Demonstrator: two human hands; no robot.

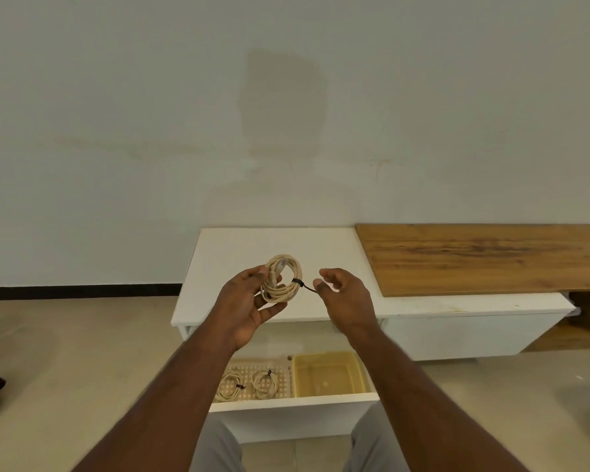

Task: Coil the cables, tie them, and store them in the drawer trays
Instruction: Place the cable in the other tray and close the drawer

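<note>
Cable coil (281, 279) above white cabinet top (239, 247), pale wall (184, 114)

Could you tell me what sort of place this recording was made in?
Probably a sparsely furnished indoor room, perhaps a home or a staged workspace: a bare pale wall, a low white cabinet with its drawer pulled open, and a wooden board on it.

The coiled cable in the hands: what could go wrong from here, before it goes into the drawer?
1. The black tie may not be tight yet: the right hand pinches its loose end, so the cable coil could spring open if it slips.
2. The left hand holds the coil only by one side; it could fall.
3. The pegged tray already holds two coils; a third may tangle there, while the yellow tray has none.
</note>
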